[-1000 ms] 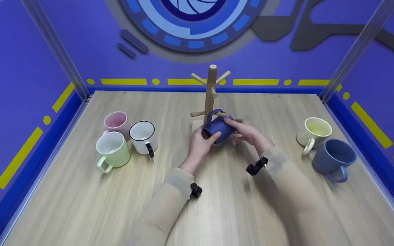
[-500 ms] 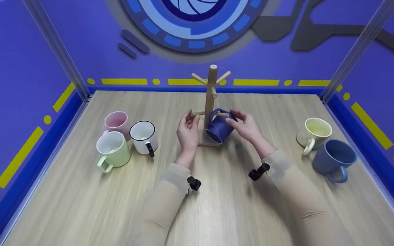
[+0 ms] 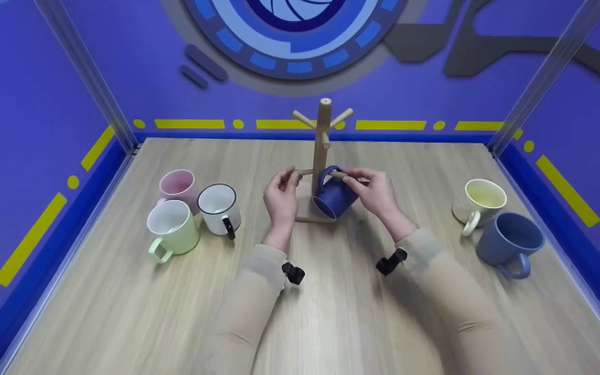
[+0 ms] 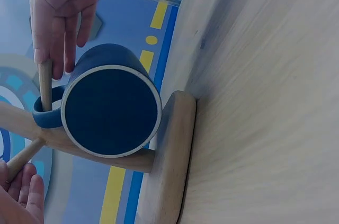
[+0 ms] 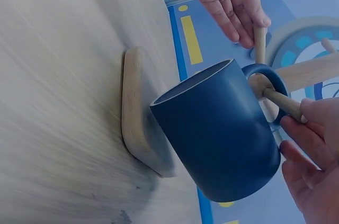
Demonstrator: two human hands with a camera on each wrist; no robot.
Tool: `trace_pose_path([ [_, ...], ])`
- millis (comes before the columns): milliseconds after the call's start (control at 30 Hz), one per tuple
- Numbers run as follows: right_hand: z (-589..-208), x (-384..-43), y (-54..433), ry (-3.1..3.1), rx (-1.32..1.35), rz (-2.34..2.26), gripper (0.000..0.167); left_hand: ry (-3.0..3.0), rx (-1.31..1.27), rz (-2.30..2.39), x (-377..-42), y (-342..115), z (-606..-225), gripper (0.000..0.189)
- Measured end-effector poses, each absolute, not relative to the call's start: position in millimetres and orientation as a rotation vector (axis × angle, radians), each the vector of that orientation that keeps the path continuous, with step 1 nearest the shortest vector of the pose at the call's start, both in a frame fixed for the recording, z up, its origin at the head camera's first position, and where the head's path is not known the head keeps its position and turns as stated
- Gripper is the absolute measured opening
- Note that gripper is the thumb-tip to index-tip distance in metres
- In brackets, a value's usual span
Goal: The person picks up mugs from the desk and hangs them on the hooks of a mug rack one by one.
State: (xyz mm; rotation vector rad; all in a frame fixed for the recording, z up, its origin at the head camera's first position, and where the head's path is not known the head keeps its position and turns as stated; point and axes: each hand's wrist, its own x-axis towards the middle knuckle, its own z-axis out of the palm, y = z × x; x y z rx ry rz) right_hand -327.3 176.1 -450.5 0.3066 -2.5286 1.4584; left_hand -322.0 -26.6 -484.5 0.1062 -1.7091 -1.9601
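Observation:
A dark blue mug (image 3: 335, 200) hangs by its handle from the lower right peg (image 5: 286, 105) of a wooden mug tree (image 3: 322, 135). It tilts, and its mouth faces down toward the front left. My right hand (image 3: 378, 195) pinches the tip of that peg between thumb and fingers, beside the mug. At the lower left peg (image 4: 24, 159), my left hand (image 3: 280, 200) pinches the end in the same way. In the right wrist view the handle (image 5: 267, 75) loops around the peg, and the mug's body is clear of the tree's base (image 5: 139, 107).
On the left stand a pink mug (image 3: 177, 185), a light green mug (image 3: 180, 234) and a white mug (image 3: 222, 216) with a black handle. A cream mug (image 3: 474, 208) and a grey-blue mug (image 3: 503, 250) are on the right. Blue walls (image 3: 258, 104) enclose the table (image 3: 331, 312).
My left hand has let go of the mug and moved left to the lower left peg. My right hand has shifted from the mug to the tip of the peg it hangs on.

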Motion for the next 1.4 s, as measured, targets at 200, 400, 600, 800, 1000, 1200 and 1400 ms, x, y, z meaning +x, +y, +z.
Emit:
trace_pose_path([
  [200, -450, -323, 178, -2.546, 0.343, 1.370, 0.023, -1.730, 0.106, -2.026, -330, -29, -480, 0.021],
  [400, -450, -316, 176, -2.551, 0.403, 1.257, 0.022, -1.747, 0.084, -2.065, -341, -32, -476, 0.020],
  [600, -449, -309, 170, -2.502, 0.500, 1.193, 0.018, -1.768, 0.124, -2.177, -351, -34, -469, 0.021],
  [800, -448, -303, 162, -2.454, 0.572, 1.111, 0.017, -1.871, 0.139, -2.223, -363, -36, -461, 0.023],
  [1000, -449, -300, 152, -2.392, 0.657, 1.081, 0.016, -1.982, 0.137, -2.264, -373, -37, -454, 0.025],
  [1200, -449, -299, 148, -2.377, 0.710, 1.012, 0.018, -2.037, 0.135, -2.260, -377, -35, -451, 0.027],
  [1400, -447, -304, 159, -2.363, 0.685, 1.085, 0.016, -2.053, 0.128, -2.060, -364, -32, -456, 0.032],
])
